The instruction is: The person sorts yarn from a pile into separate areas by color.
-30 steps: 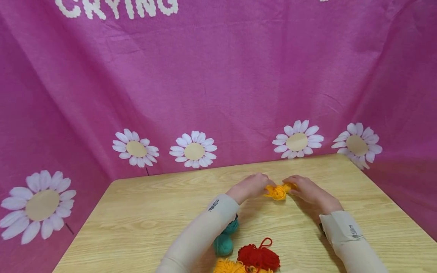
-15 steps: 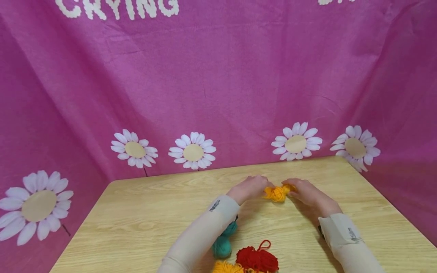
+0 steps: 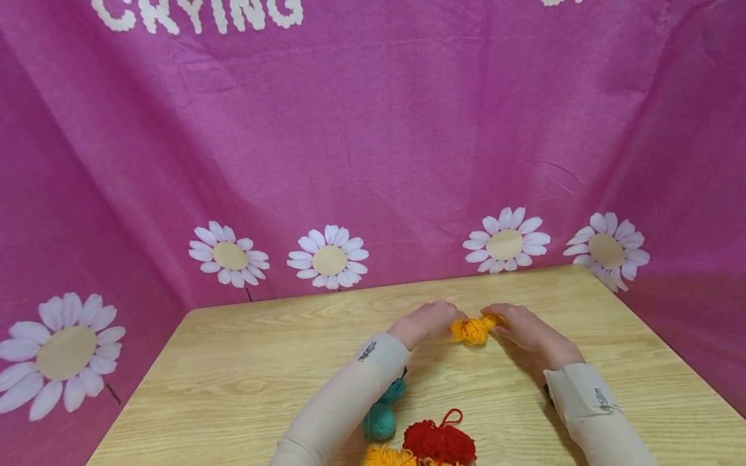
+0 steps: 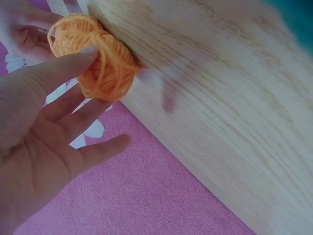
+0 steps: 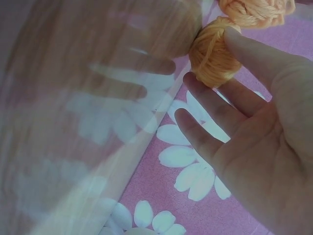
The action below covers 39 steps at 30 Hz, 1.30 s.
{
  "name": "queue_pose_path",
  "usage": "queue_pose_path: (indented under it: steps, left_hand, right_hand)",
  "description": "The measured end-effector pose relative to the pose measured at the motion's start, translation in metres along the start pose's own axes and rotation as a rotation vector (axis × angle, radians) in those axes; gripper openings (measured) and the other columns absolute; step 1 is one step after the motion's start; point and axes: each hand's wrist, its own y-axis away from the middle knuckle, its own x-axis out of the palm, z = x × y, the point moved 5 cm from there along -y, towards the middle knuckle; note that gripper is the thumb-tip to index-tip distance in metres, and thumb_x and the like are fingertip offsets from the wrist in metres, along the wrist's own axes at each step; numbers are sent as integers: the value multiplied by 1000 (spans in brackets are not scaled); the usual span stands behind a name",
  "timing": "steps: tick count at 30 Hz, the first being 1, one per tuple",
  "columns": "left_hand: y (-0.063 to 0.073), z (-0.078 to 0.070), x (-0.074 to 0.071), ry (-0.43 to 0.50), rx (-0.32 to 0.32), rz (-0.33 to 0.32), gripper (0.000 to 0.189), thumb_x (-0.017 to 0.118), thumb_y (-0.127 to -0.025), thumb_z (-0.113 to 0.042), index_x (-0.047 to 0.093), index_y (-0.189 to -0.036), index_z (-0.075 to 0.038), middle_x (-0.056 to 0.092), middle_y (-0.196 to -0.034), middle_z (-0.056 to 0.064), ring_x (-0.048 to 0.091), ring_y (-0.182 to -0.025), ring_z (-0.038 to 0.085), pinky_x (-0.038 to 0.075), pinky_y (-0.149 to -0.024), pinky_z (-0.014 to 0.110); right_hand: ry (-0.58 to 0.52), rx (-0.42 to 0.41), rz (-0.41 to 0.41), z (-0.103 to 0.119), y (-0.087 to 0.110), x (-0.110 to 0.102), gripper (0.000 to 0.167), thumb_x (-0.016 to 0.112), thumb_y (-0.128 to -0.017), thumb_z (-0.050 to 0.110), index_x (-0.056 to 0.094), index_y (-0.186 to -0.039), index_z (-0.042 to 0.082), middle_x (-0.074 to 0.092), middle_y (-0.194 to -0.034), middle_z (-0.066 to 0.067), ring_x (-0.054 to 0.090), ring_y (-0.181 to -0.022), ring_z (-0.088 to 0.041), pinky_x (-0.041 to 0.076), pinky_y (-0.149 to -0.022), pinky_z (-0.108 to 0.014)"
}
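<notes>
Over the far right part of the table, both hands hold orange-yellow yarn point(image 3: 473, 331). My left hand point(image 3: 428, 321) pinches a wound bundle of yarn point(image 4: 110, 66) between thumb and fingers, the little finger sticking out straight. On the other side, my right hand point(image 3: 530, 329) pinches a rounded yarn bundle point(image 5: 215, 54) with its thumb and fingertips. A second yarn bundle point(image 5: 259, 12) lies close against it in the right wrist view. Whether the two are one joined skein I cannot tell.
Near the front of the wooden table point(image 3: 245, 388) lie a red yarn skein point(image 3: 440, 441), two teal yarn balls point(image 3: 380, 422) and more orange-yellow yarn point(image 3: 387, 456), cut off by the frame. The left forearm partly covers the teal balls. A pink curtain point(image 3: 396, 142) with daisies surrounds the back and sides.
Both hands stay on the yarn at nearly the same spot. The yarn between them looks slightly turned compared with a second ago, and the head view has shifted a little.
</notes>
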Motion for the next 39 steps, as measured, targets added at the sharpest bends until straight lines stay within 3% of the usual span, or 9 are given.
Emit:
queue_pose_path:
  steps: [7, 13, 17, 27, 33, 39]
  left_hand:
    - [5, 0, -2, -2, 22, 1, 43, 67, -92, -12, 61, -134, -18, 66, -128, 0, 61, -116, 11, 48, -101, 17]
    - [13, 3, -4, 37, 4, 16, 48, 67, -93, -18, 55, -139, -17, 61, -135, 2, 58, -122, 14, 47, -104, 20]
    - [24, 7, -7, 71, -29, 2, 49, 66, -93, -21, 54, -141, -18, 58, -138, 2, 55, -127, 16, 46, -107, 23]
    - [72, 18, -7, 155, -28, -66, 48, 61, -97, -26, 50, -144, -20, 56, -141, 3, 53, -130, 19, 45, -109, 28]
    - [104, 24, 2, 249, -58, -33, 51, 58, -99, -32, 45, -147, -22, 53, -144, 3, 54, -129, 18, 46, -108, 30]
    - [131, 29, 5, 265, -46, -22, 49, 58, -99, -31, 47, -146, -20, 56, -141, 4, 57, -124, 18, 48, -106, 29]
  right_hand:
    - [85, -24, -21, 1, -3, 0, 36, 67, -88, 0, 62, -123, -6, 66, -121, -24, 60, -113, -43, 46, -100, -59]
    - [-6, 5, -5, 1, -1, 1, 37, 63, -90, -3, 59, -127, -7, 62, -126, -26, 56, -118, -45, 43, -102, -62]
    - [40, 11, 3, 2, -2, 2, 39, 65, -89, -1, 60, -127, -6, 62, -127, -26, 54, -120, -47, 42, -103, -62]
    - [84, -33, -9, 2, -3, 1, 38, 64, -90, 2, 59, -127, -6, 63, -126, -27, 56, -118, -47, 44, -101, -61]
    - [37, -15, 8, 2, -1, 3, 38, 63, -91, 1, 59, -127, -7, 61, -128, -28, 54, -120, -49, 42, -101, -63]
    - [90, -48, -1, 3, -3, 4, 37, 66, -88, 0, 60, -124, -8, 63, -124, -28, 56, -116, -48, 44, -100, -62]
